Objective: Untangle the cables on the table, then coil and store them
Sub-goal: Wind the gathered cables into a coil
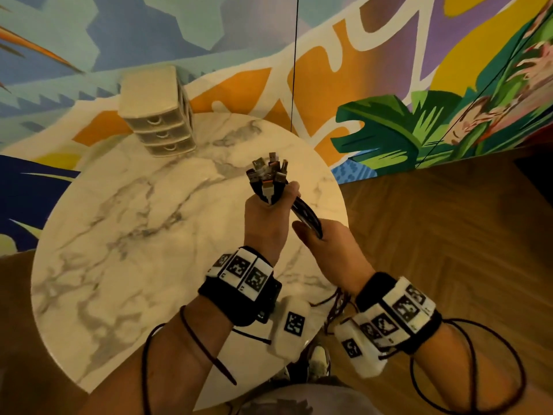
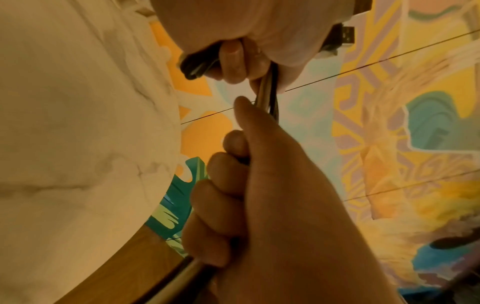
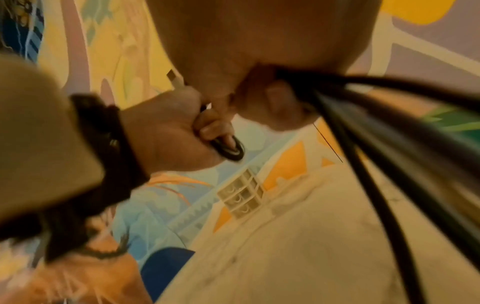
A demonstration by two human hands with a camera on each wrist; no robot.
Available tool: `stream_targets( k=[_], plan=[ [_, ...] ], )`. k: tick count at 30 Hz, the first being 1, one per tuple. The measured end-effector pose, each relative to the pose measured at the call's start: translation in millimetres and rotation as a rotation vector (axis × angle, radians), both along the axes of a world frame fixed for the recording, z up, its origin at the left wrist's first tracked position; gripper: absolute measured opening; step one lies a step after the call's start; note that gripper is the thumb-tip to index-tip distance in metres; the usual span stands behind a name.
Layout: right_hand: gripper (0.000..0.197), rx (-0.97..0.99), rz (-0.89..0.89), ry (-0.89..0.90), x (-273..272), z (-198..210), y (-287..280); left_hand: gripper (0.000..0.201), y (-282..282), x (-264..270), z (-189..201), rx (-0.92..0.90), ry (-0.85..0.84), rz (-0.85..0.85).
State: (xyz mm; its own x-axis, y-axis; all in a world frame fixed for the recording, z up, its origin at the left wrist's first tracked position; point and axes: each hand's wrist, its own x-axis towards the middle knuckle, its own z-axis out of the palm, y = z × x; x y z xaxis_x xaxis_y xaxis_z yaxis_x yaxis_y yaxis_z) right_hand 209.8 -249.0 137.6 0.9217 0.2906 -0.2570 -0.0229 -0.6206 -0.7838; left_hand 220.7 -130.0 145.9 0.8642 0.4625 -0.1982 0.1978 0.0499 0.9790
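Observation:
Above the round marble table (image 1: pixel 134 235), my left hand (image 1: pixel 266 217) grips a bundle of black and white cables just under their plugs. The USB plugs (image 1: pixel 269 172) stick up out of the fist. The cable bundle (image 1: pixel 308 217) runs a short way down and right into my right hand (image 1: pixel 323 244), whose fingers are curled round it. In the left wrist view my left hand (image 2: pixel 259 30) is at the top and my right hand (image 2: pixel 259 185) below, with the cables (image 2: pixel 270 98) taut between them. Below my right hand (image 3: pixel 259 51) the loose cables (image 3: pixel 389 164) hang down.
A small beige three-drawer unit (image 1: pixel 158 115) stands at the table's far edge, drawers shut. The table sits on a bright patterned rug (image 1: pixel 389 130), with wood floor (image 1: pixel 449 220) to the right. Dark cords (image 1: pixel 338 307) trail off the near table edge by my wrists.

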Motion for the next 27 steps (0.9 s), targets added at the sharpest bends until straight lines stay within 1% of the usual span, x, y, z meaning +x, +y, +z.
stream_targets(
  k=[2,4,5,7,9,10,12,15,17,18,20,22,24,27],
  plan=[
    [0.044,0.282,0.049,0.324,7.7,13.7,-4.9,0.027,7.9,-2.4,-0.6,-0.141,-0.029,-0.093],
    [0.046,0.545,0.05,0.61,13.5,26.8,-7.0,0.052,14.5,-5.7,0.2,-0.275,-0.048,-0.24],
    [0.047,0.618,0.058,0.707,15.2,31.1,-6.7,0.061,15.5,-7.4,2.0,-0.313,-0.04,-0.308],
    [0.046,0.729,0.117,0.861,16.0,36.8,-2.7,0.065,15.9,-9.2,8.4,-0.329,-0.013,-0.433],
    [0.044,0.803,0.192,0.952,14.0,39.1,3.0,0.061,16.6,-8.9,12.1,-0.344,0.002,-0.572],
    [0.044,0.812,0.214,0.972,13.0,40.6,5.2,0.056,17.5,-8.9,13.5,-0.364,-0.002,-0.625],
    [0.045,0.788,0.234,0.972,13.9,41.9,8.3,0.042,20.1,-7.3,18.3,-0.393,-0.011,-0.639],
    [0.047,0.708,0.212,0.898,17.5,42.7,13.2,0.03,24.6,-4.9,24.6,-0.384,-0.023,-0.544],
    [0.046,0.663,0.221,0.799,17.8,39.6,17.0,0.032,25.8,-3.7,25.5,-0.387,-0.027,-0.492],
    [0.045,0.617,0.251,0.742,16.2,37.2,17.7,0.035,26.0,-2.9,25.9,-0.42,-0.04,-0.462],
    [0.043,0.437,0.343,0.622,7.6,29.1,19.0,0.039,28.7,-2.4,29.6,-0.521,-0.115,-0.399],
    [0.043,0.251,0.387,0.521,-1.3,18.2,19.0,0.04,32.0,-3.2,34.1,-0.606,-0.225,-0.404],
    [0.042,0.111,0.344,0.441,-0.3,9.7,19.5,0.044,35.1,-6.8,36.2,-0.66,-0.28,-0.441],
    [0.043,-0.073,0.31,0.297,15.9,4.3,14.3,0.05,41.2,-13.3,36.9,-0.766,-0.225,-0.458]
  ],
)
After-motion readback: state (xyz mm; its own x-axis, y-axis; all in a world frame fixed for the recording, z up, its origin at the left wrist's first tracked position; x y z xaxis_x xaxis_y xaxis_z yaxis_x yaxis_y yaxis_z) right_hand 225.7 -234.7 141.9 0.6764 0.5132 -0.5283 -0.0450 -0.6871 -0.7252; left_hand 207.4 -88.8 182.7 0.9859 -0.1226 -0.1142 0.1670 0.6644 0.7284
